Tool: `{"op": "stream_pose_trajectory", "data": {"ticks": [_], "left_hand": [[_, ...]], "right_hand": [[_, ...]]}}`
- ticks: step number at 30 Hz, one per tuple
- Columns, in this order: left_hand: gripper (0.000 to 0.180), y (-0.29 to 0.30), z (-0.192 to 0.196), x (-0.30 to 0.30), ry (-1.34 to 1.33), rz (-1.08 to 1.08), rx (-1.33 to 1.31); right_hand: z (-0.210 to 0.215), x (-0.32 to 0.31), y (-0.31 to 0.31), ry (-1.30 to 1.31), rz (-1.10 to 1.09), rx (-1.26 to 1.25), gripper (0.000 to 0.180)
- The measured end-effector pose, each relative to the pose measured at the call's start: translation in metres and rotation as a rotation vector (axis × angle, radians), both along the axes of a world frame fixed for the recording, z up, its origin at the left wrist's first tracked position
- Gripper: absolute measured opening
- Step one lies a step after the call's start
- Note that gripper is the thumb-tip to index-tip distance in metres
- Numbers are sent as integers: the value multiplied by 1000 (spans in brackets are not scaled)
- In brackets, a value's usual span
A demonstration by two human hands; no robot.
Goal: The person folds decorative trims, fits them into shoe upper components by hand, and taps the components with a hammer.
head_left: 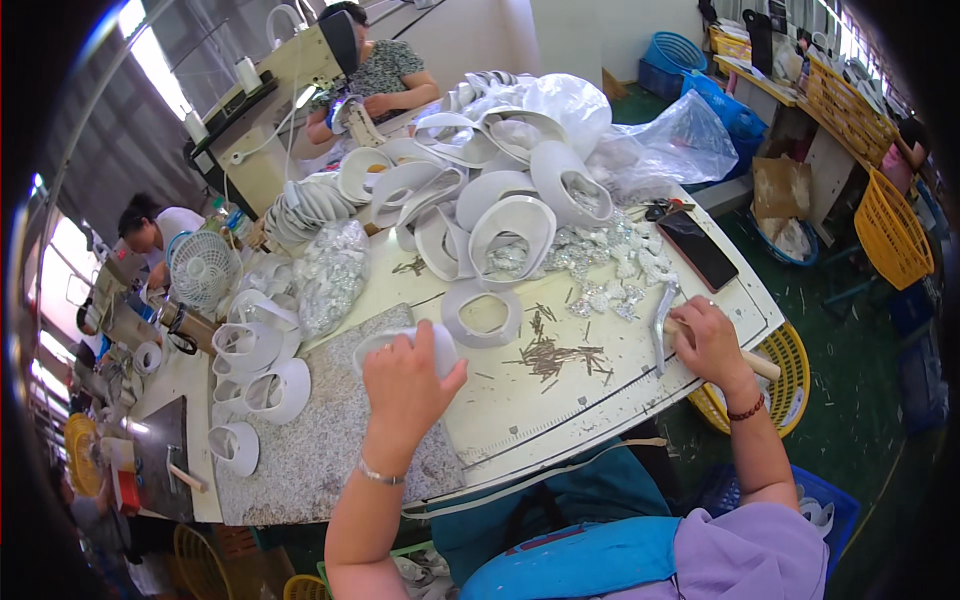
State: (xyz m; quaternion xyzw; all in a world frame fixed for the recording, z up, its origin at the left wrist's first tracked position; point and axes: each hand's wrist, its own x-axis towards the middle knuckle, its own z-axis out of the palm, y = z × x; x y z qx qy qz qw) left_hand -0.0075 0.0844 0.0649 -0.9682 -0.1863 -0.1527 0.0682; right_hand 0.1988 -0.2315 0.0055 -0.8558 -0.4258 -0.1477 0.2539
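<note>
My left hand is closed over a white shoe upper, a curved piece lying at the far edge of a speckled stone slab. Part of the piece is hidden under my fingers. In my right hand is a hammer with a bent metal head and a wooden handle, held above the right side of the table. Between my hands lies another upper with an oval opening, near a scatter of thin brown nails or sticks. Several finished-looking uppers stand left of the slab.
A large heap of white uppers covers the table's far middle, beside clear plastic bags. Small shiny ornaments and a dark phone lie at right. A yellow basket stands below the right edge. A person works at a sewing machine opposite.
</note>
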Motion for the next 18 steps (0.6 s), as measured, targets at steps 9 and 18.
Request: {"op": "stream_pose_trajectory", "data": {"ticks": [9,18], "left_hand": [[41,-12,-12,-5,77,37,-15],[23,-73,-28,79,-50,-390,-399]], "right_hand": [[1,-11,71,-161,195,-58,19],[-34,-24,99,-67,366,-195,9]]}}
